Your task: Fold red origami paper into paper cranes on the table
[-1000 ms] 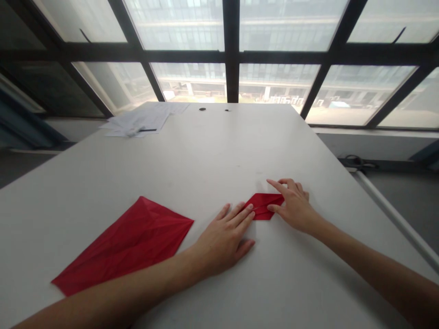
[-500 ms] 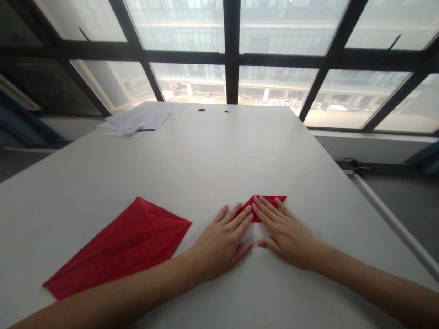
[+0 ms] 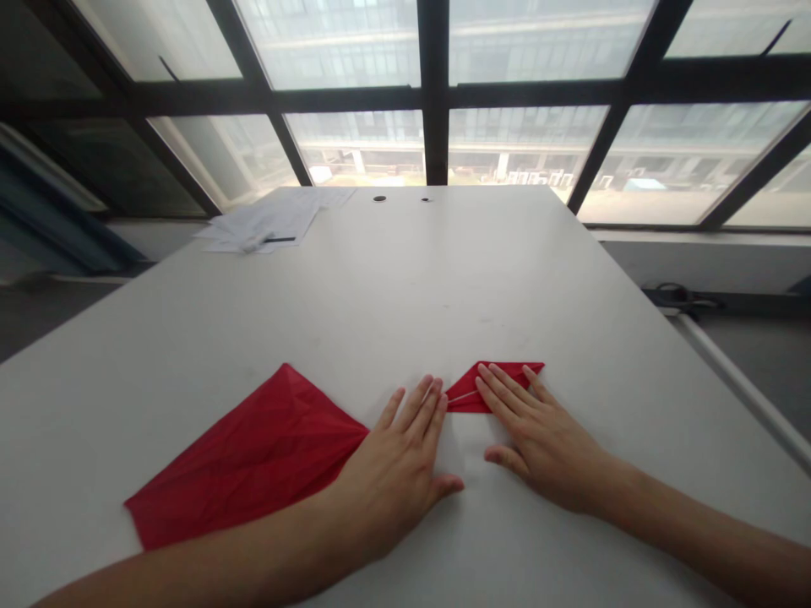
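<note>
A small folded piece of red paper (image 3: 465,393) lies flat on the white table (image 3: 393,312), with a pale line along its fold. My right hand (image 3: 541,431) rests palm down over its right part, fingers stretched out and pressing on it. With fingers spread, my left hand (image 3: 405,456) lies at the paper's left tip, its fingertips touching or just beside that tip. Left of this hand is a larger sheet of creased red paper (image 3: 247,447), kite-like in outline. My left forearm hides its lower edge.
Loose white papers (image 3: 272,215) with a dark pen (image 3: 280,240) on them lie at the table's far left. Two dark round spots (image 3: 379,199) mark the far edge. Beyond stand large windows. A pale bar (image 3: 741,388) runs past the right edge.
My left hand has slid left and toward me, off the small folded paper's middle, baring its left part and pale fold line. My right hand stays on the paper. The view has shifted slightly.
</note>
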A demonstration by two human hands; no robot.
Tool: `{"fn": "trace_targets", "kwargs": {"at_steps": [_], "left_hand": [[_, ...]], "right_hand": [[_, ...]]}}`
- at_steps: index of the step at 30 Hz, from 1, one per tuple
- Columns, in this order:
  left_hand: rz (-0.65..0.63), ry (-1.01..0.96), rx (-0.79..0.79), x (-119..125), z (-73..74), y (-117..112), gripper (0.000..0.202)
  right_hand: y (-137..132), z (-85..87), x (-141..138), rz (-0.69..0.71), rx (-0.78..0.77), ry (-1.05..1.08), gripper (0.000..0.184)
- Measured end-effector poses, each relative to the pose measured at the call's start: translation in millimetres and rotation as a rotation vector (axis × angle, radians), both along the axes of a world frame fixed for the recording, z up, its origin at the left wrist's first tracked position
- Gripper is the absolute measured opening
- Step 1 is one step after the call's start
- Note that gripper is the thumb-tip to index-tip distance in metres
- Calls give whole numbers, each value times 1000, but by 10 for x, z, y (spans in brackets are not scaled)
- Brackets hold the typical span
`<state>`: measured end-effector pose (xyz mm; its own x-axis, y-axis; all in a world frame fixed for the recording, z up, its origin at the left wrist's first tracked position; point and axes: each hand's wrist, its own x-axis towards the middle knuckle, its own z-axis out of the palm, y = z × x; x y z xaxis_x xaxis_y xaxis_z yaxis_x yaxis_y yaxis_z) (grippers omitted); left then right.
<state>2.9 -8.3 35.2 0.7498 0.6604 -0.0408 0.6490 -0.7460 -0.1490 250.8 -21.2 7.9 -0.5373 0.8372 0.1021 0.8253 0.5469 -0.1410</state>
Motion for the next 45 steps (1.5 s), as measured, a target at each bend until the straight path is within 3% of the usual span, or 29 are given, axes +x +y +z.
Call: {"fn": "trace_targets", "kwargs": {"at_steps": [5,7,15,25,28,33,45], "left_hand": [[112,33,29,-106,203,52,68],[103,2,45,-112,227,58,59],[-3,-43,35,-58,22,18,58],[14,-62,65,30,78,-41,60],[8,-157,61,125,41,3,68],[-109,-202,-18,215,-85,92,77],[56,-65,106,149,-48,-158,91]], "right_hand": [[4,-18,-2,11,14,17,78],[3,-17,-1,12,19,16,78],[1,-13,10,17,42,27,78],[6,-45,18,14,46,17,75],[10,-41,18,23,49,26,78],[12,-21,17,29,45,18,76],[18,-29,3,13,55,10,77]]}}
